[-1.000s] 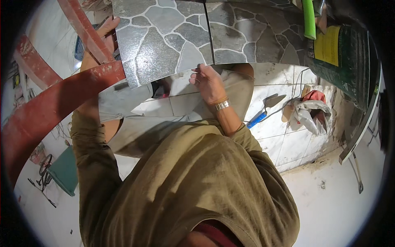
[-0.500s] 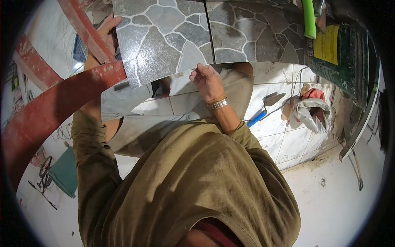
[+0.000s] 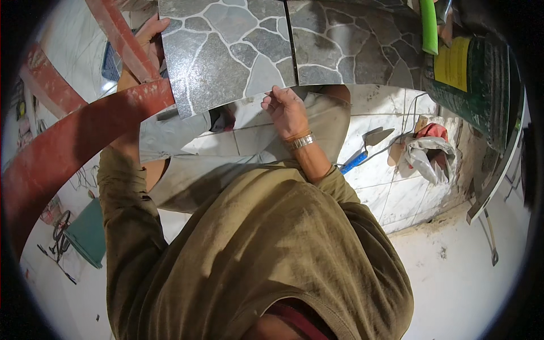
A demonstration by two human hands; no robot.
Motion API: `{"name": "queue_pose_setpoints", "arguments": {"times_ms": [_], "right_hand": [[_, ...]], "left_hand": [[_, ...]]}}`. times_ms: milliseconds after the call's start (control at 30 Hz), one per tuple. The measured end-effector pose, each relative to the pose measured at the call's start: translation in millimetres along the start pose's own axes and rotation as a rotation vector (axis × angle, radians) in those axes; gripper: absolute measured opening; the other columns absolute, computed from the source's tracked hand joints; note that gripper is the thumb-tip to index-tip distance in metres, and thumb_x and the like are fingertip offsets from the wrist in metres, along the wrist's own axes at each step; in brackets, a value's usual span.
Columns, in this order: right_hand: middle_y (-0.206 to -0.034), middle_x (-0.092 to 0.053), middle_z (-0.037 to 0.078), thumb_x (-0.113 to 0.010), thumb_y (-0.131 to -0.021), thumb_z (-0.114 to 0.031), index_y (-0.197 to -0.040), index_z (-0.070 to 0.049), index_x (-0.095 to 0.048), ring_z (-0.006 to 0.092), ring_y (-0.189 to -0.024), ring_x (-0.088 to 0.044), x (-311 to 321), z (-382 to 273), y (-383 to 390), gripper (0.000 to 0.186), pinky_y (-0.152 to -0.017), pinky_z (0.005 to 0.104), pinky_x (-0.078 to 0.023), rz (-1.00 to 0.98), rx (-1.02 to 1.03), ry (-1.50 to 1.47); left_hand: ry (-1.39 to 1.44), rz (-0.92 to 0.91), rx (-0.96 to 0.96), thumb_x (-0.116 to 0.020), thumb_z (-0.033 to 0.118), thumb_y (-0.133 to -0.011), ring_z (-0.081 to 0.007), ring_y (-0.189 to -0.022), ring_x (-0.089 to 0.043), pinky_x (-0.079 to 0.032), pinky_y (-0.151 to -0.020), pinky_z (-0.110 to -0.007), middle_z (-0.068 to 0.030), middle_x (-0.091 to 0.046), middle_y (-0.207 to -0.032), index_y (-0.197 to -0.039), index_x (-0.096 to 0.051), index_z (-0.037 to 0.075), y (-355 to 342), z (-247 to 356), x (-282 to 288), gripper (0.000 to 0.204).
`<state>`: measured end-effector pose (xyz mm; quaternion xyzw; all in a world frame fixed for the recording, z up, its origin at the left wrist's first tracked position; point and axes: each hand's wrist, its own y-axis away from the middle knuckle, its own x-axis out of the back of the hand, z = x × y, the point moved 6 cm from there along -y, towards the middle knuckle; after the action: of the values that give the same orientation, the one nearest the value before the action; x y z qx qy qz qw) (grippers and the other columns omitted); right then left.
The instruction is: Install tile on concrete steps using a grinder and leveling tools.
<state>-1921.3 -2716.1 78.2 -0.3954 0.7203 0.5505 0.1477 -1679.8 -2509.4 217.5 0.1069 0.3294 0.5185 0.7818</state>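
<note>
Here, nearest to us, we see our own olive-brown sleeves reaching up and away from the body toward the work. Our right hand [image 3: 286, 109], with a metal watch band at the wrist, rests its fingertips against the near edge of the grey stone-pattern tile [image 3: 226, 54]; the grip looks narrow, fingers curled to pinch or steady that lower edge, though we cannot tell whether it truly clamps the tile or only presses on it. Our left hand [image 3: 148, 42] sits farther and to the left, fingers wrapped over the tile's left side, partly hidden behind a red metal bar [image 3: 73, 133] that curves across the left of the view. Two hands on opposite edges make sense, we judge, for keeping a flat, heavy piece level and square.

The tile itself lies far and centre, tilted a little, its right edge touching a second tile of the same pattern [image 3: 351, 42], so the joint between them reads as a thin dark line.

To the right, on the white tiled floor [image 3: 408, 198], lie a trowel with a blue handle [image 3: 365, 150] and, just beyond it, a crumpled grey cloth [image 3: 428, 153]. Farther right stands a green container with a yellow label [image 3: 462, 71], beside a bright green tube [image 3: 429, 25].
</note>
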Motion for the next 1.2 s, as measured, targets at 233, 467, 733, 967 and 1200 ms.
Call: {"name": "queue_pose_setpoints", "arguments": {"times_ms": [233,467,733,967,1200], "right_hand": [[-0.088,-0.065,0.007,-0.064,-0.097,-0.014,-0.094,-0.005,-0.057,0.0182,-0.076,-0.065,0.0,-4.1,1.3,0.012,-0.073,0.0344,-0.055,-0.001,0.02,0.002],[-0.089,-0.064,0.008,-0.066,-0.095,-0.014,-0.092,-0.006,-0.056,0.019,-0.076,-0.065,1.8,-3.7,-0.6,0.014,-0.073,0.0364,-0.055,-0.004,0.037,0.013],[-0.09,-0.064,0.008,-0.065,-0.096,-0.015,-0.091,-0.006,-0.055,0.0194,-0.076,-0.064,0.0,-5.8,2.3,0.014,-0.074,0.0366,-0.053,-0.009,0.036,0.033],[-0.092,-0.065,0.009,-0.066,-0.096,-0.018,-0.095,-0.006,-0.059,0.0196,-0.081,-0.064,0.8,-6.6,1.3,0.014,-0.076,0.0365,-0.054,-0.041,0.017,0.053],[-0.093,-0.065,0.009,-0.065,-0.095,-0.019,-0.095,-0.006,-0.06,0.0213,-0.083,-0.064,15.3,-10.7,-4.6,0.014,-0.076,0.0372,-0.054,-0.051,0.023,0.002]], "left_hand": [[-0.003,0.004,-0.008,-0.05,0.034,-0.102,-0.0232,-0.117,-0.058,-0.045,-0.103,-0.034,-0.0132,-0.058,-0.133,-0.141,-0.051,0.005,3.4,0.6,0.6,0.048],[-0.004,0.006,-0.013,-0.05,0.034,-0.102,-0.0233,-0.117,-0.058,-0.044,-0.103,-0.034,-0.0135,-0.057,-0.134,-0.141,-0.051,0.005,4.9,1.6,1.7,0.048],[-0.007,0.011,-0.018,-0.05,0.033,-0.102,-0.0236,-0.118,-0.058,-0.044,-0.104,-0.034,-0.0139,-0.057,-0.135,-0.141,-0.051,0.004,5.8,2.1,1.5,0.048],[-0.007,0.011,-0.026,-0.051,0.032,-0.102,-0.0238,-0.118,-0.058,-0.044,-0.104,-0.034,-0.0142,-0.057,-0.135,-0.141,-0.051,0.004,5.2,0.8,1.7,0.048],[-0.004,0.014,-0.037,-0.051,0.032,-0.102,-0.024,-0.119,-0.057,-0.044,-0.104,-0.034,-0.0145,-0.056,-0.136,-0.141,-0.051,0.004,8.2,1.0,3.6,0.047]]}}
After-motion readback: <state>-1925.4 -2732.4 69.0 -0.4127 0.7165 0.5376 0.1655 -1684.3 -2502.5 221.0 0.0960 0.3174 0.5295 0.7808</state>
